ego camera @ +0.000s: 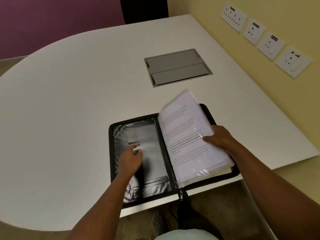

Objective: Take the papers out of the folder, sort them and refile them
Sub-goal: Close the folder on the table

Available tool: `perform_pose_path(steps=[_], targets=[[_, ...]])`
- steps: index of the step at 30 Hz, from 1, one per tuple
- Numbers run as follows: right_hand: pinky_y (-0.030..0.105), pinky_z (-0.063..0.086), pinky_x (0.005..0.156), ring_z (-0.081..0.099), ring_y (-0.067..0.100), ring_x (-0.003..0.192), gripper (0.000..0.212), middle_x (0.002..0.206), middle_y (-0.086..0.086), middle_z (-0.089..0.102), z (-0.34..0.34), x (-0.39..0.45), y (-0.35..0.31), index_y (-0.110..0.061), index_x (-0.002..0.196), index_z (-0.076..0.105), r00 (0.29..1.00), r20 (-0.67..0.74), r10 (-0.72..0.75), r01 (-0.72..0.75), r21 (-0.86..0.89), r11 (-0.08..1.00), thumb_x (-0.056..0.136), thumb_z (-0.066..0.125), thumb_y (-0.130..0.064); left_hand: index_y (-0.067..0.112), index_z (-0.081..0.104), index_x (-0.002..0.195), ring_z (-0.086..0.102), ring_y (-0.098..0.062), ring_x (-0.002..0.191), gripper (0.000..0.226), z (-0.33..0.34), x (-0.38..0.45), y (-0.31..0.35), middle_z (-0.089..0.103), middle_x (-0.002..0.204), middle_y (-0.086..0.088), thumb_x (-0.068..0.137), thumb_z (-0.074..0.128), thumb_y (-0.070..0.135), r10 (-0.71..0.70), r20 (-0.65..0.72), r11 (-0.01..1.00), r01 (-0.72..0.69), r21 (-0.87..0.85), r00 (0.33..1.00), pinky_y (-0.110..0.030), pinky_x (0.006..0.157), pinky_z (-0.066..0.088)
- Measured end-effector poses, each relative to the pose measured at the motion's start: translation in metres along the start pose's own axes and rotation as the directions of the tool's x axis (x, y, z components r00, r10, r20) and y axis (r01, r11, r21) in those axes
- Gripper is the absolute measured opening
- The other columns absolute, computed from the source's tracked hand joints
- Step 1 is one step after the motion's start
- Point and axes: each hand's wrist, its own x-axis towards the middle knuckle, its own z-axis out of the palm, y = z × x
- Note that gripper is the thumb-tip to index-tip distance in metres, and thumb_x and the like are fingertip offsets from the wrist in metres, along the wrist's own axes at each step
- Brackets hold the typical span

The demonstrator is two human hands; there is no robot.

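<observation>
Folder (152,153) lies open, its right half hidden under sleeved papers (188,135)
Right hand (220,138) grips the papers' outer edge; left hand (131,158), blurred, rests over the folder's left pocket, grip unclear

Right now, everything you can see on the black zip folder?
The folder lies open flat at the near edge of the white table. It looks like black leather with a shiny lining, pockets on its left half and a zipper round the rim. The left hand is over the left half; the right hand holds the sleeved papers lifted over the right half.
</observation>
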Motion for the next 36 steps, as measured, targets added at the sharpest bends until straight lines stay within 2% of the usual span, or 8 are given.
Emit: perform_pose_path(steps=[3,7,12,19,25,28,30,36], targets=[[0.036,0.048,0.094,0.058,0.027,0.107,0.052,0.130,0.016,0.058,-0.005,0.013,0.030,-0.005,0.133,0.052,0.997,0.018,0.074,-0.074,0.024,0.997,0.085,0.071,-0.014,0.011,0.061,0.114,0.060,-0.035,0.102,0.035,-0.004,0.005,-0.033,0.063,0.110,-0.013,0.085,0.063,0.030,-0.091,-0.050,0.971,0.100,0.218,0.995,-0.037,0.082,0.047],[0.032,0.044,0.090,0.056,0.029,0.110,0.053,0.133,0.018,0.055,0.002,0.025,0.055,-0.001,0.136,0.048,0.990,-0.015,0.139,-0.139,0.023,0.990,0.088,0.069,-0.014,0.006,0.051,0.126,0.049,-0.041,0.116,0.056,-0.009,0.002,-0.054,0.051,0.126,-0.018,0.082,0.065,0.038,-0.298,-0.122,0.885,0.322,0.336,0.947,-0.047,0.094,0.044],[0.030,0.044,0.081,0.058,0.029,0.102,0.039,0.114,0.014,0.063,0.013,0.033,0.074,-0.007,0.120,0.058,0.979,-0.189,0.078,-0.106,-0.140,0.984,0.085,0.068,-0.019,0.001,0.052,0.124,0.053,-0.044,0.111,0.065,-0.006,0.003,-0.066,0.053,0.119,-0.022,0.077,0.070,0.043,-0.435,-0.152,0.865,0.459,0.204,0.887,-0.052,0.094,0.047],[0.049,0.035,0.110,0.037,0.036,0.136,0.074,0.149,0.016,0.039,0.030,0.044,0.101,-0.012,0.149,0.031,0.976,-0.193,0.099,-0.140,-0.211,0.967,0.089,0.064,-0.041,0.001,0.060,0.105,0.061,-0.040,0.096,0.053,-0.013,0.013,-0.068,0.062,0.105,-0.021,0.072,0.073,0.040,-0.542,-0.149,0.838,0.546,-0.019,0.827,-0.048,0.086,0.054],[0.047,0.029,0.114,0.032,0.033,0.139,0.072,0.152,0.018,0.033,0.049,0.029,0.092,-0.009,0.147,0.033,0.958,-0.269,-0.096,-0.018,-0.394,0.919,0.092,0.052,-0.051,0.010,0.069,0.071,0.066,-0.031,0.071,0.015,-0.027,0.003,-0.056,0.069,0.074,-0.013,0.072,0.065,0.025,-0.538,-0.177,0.831,0.484,-0.275,0.824,-0.042,0.077,0.057],[0.040,0.027,0.116,0.033,0.022,0.141,0.064,0.153,0.005,0.036,0.077,0.004,0.056,-0.016,0.147,0.037,0.976,-0.091,-0.195,0.173,-0.207,0.963,0.094,0.051,-0.050,0.008,0.065,0.067,0.059,-0.026,0.064,0.018,-0.035,-0.012,-0.030,0.063,0.065,-0.007,0.082,0.055,0.013,-0.490,-0.255,0.851,0.394,-0.348,0.834,-0.029,0.060,0.048],[0.036,0.025,0.116,0.030,0.016,0.142,0.063,0.155,-0.003,0.032,0.099,-0.019,0.028,-0.024,0.148,0.035,0.954,0.057,-0.293,0.298,-0.143,0.944,0.094,0.051,-0.052,0.008,0.065,0.076,0.057,-0.021,0.063,0.018,-0.037,-0.020,-0.016,0.062,0.071,-0.006,0.088,0.052,0.012,-0.451,-0.304,0.870,0.337,-0.361,0.839,-0.024,0.056,0.044],[0.038,0.019,0.118,0.010,0.006,0.147,0.069,0.161,-0.013,0.013,0.140,-0.088,-0.047,-0.034,0.153,0.019,0.756,0.284,-0.590,0.637,-0.113,0.762,0.094,0.041,-0.062,0.015,0.067,0.112,0.061,-0.015,0.094,0.023,-0.049,-0.039,0.031,0.065,0.104,0.003,0.094,0.056,0.021,-0.186,-0.428,0.952,0.055,-0.300,0.884,-0.029,0.084,0.051]])
